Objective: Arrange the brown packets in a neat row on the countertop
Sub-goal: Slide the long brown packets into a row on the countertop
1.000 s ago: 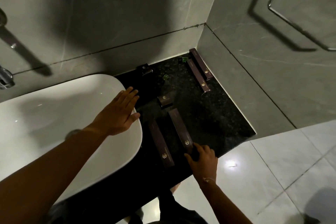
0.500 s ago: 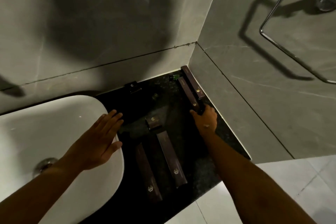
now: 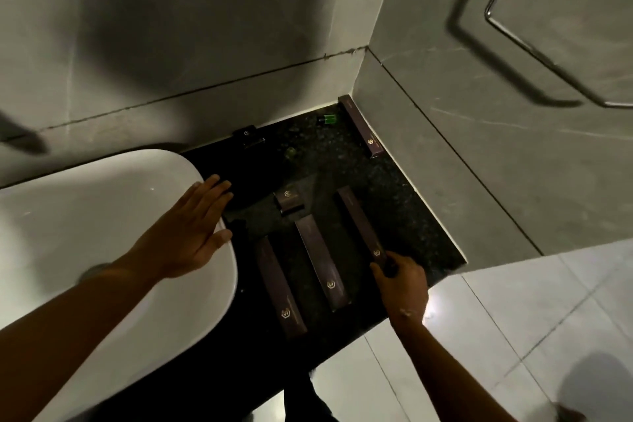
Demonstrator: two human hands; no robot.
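Observation:
Three long brown packets lie side by side on the dark speckled countertop (image 3: 404, 202): a left one (image 3: 279, 288), a middle one (image 3: 322, 264) and a right one (image 3: 359, 226). My right hand (image 3: 404, 281) grips the near end of the right packet. Another long brown packet (image 3: 361, 125) lies along the right wall in the back corner. A small square brown packet (image 3: 290, 201) sits just beyond the middle one. My left hand (image 3: 191, 229) rests flat with fingers spread on the rim of the white basin (image 3: 102, 216), holding nothing.
A small black box (image 3: 249, 137) stands against the back wall. A tiny green bottle (image 3: 327, 119) lies near the back corner. A chrome towel ring (image 3: 534, 41) hangs on the right wall. The counter's front edge drops to a pale tiled floor (image 3: 513, 319).
My right hand took one long packet from the pair by the right wall and pulled it toward the front, setting it beside the two near packets. The left hand stayed on the basin.

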